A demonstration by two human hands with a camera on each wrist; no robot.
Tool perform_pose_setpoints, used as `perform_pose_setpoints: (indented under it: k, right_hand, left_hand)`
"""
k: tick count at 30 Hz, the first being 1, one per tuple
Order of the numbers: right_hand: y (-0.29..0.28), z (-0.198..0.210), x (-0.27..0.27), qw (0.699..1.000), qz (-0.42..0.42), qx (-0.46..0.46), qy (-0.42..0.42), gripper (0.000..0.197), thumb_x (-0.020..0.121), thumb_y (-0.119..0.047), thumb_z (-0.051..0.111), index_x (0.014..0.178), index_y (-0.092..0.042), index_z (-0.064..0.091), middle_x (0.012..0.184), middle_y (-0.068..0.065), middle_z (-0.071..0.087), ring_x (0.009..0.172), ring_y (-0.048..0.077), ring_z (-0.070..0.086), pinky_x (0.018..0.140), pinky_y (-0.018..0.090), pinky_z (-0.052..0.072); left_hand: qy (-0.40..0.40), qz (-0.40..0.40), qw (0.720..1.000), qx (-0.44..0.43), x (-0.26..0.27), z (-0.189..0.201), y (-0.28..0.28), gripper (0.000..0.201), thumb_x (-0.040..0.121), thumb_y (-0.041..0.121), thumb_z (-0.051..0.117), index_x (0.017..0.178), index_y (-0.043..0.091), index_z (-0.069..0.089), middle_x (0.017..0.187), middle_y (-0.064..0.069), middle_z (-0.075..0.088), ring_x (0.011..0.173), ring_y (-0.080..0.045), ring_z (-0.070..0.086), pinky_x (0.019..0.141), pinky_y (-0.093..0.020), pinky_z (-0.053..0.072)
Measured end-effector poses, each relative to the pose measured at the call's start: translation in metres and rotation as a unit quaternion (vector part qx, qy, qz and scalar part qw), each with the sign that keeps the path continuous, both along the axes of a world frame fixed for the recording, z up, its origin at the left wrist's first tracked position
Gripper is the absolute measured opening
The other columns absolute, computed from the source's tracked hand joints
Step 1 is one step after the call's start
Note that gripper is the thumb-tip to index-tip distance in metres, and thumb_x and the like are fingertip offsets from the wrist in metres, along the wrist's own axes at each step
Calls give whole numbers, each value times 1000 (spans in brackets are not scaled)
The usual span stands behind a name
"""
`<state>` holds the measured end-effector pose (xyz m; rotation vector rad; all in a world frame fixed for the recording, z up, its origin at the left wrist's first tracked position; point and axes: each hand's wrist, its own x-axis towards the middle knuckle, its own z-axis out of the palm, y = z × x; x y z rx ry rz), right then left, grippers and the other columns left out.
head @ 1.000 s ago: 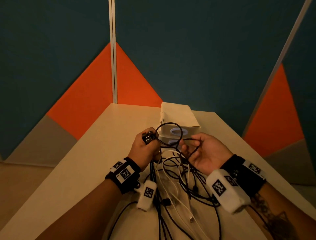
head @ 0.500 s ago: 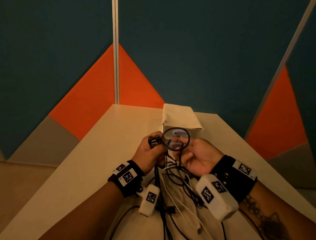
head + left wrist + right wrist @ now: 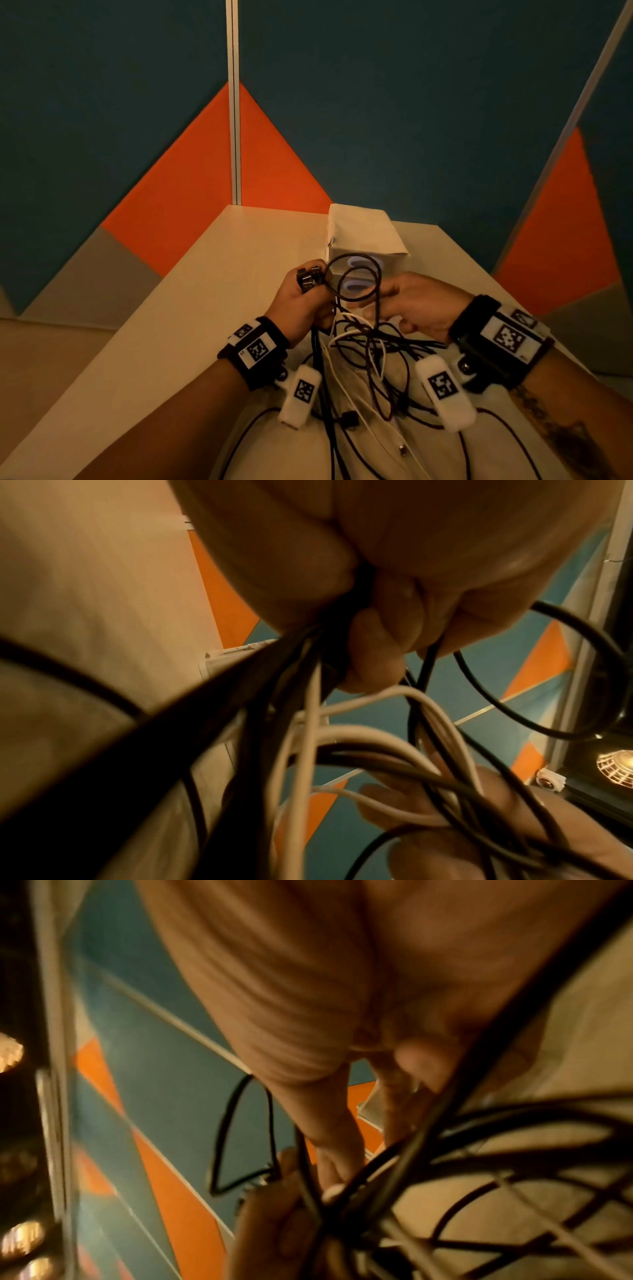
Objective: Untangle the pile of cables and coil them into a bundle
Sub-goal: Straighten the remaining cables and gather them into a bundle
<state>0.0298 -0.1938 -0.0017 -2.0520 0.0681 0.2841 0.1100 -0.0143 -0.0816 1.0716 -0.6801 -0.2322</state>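
Observation:
A tangle of black and white cables (image 3: 370,363) hangs between my two hands over the table and trails toward me. My left hand (image 3: 301,301) is curled round a bunch of black and white cables (image 3: 308,674), with dark plugs (image 3: 308,279) sticking out at its top. A black cable stands up in small loops (image 3: 356,277) between the hands. My right hand (image 3: 407,301) pinches that black cable at the loops' right side. Thumb and fingers (image 3: 329,1123) reach into the cables in the right wrist view, which is blurred.
A white box (image 3: 363,236) stands on the pale table (image 3: 164,325) just beyond my hands. Blue and orange partition walls (image 3: 376,102) close in the table's far end and right side. A small loose connector (image 3: 403,450) hangs near me.
My right hand has turned palm-down and stays close to the left hand. The black cable now stands in two stacked loops instead of one. More of the tangle has lifted.

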Motion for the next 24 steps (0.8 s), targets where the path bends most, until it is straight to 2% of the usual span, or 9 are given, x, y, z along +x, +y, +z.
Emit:
perform_pose_setpoints:
  k: [2,4,7,10,12,15,18,21,24]
  right_hand:
    - [-1,3,2,998,30,-53,14,23,91,-3,65,100,-19,79,93,-13,76,67,-4,55,54,19,31]
    - [1,2,4,998,49,-19,35,23,91,-2,66,94,-22,78,88,-12,73,67,-4,56,53,18,32]
    - [2,-3,10,995,51,71,52,23,89,-2,67,85,-24,71,79,-6,66,63,2,53,46,16,26]
    - [3,-10,15,982,51,153,99,11,87,-11,68,97,-16,66,70,-4,57,53,5,39,37,14,21]
    - [7,-13,15,979,49,157,118,10,89,-17,65,98,-14,65,68,-4,52,45,3,35,32,12,21]
    - [12,-16,17,983,23,140,113,11,97,-19,59,88,-18,65,68,-3,51,39,2,34,30,12,18]
    - [15,-19,23,987,-17,133,90,14,96,-25,59,86,-19,66,68,-1,55,42,4,37,31,14,16]
    - [17,-20,28,986,-72,139,48,14,97,-20,55,103,-10,63,74,6,58,48,8,48,38,18,25]
    - [9,-15,32,967,-151,205,3,28,98,-10,48,121,-4,62,102,24,70,75,22,61,55,23,40]
  left_hand:
    - [-9,10,1000,5,0,0,0,25,83,-4,53,73,19,56,56,-4,32,43,-13,32,46,-25,35]
    - [-13,19,1000,10,0,-1,0,23,83,-4,54,74,17,55,56,-5,34,41,-15,34,45,-25,41]
    - [-14,19,1000,11,-1,-1,0,21,84,-3,56,75,16,53,56,-5,35,41,-15,35,45,-25,43]
    - [-22,6,1000,11,-3,0,0,29,87,-1,57,72,24,60,55,-4,39,41,-16,37,45,-26,41]
    - [-25,0,1000,11,-5,1,-1,28,86,3,62,71,26,62,56,-4,43,43,-17,39,44,-25,40]
    - [-27,-11,1000,10,-6,2,-1,26,85,5,64,70,26,60,55,-2,49,40,-16,40,42,-22,40]
    - [-14,-21,1000,-3,-5,0,-1,26,85,1,61,71,23,57,59,-6,42,39,-13,37,43,-22,40]
    - [-4,-28,1000,-3,-4,-1,0,21,81,4,61,74,20,51,64,-10,28,40,-12,31,44,-22,33]
    - [2,-51,999,-4,-4,-1,1,23,80,11,66,78,16,44,62,-13,18,43,-10,26,44,-30,23]
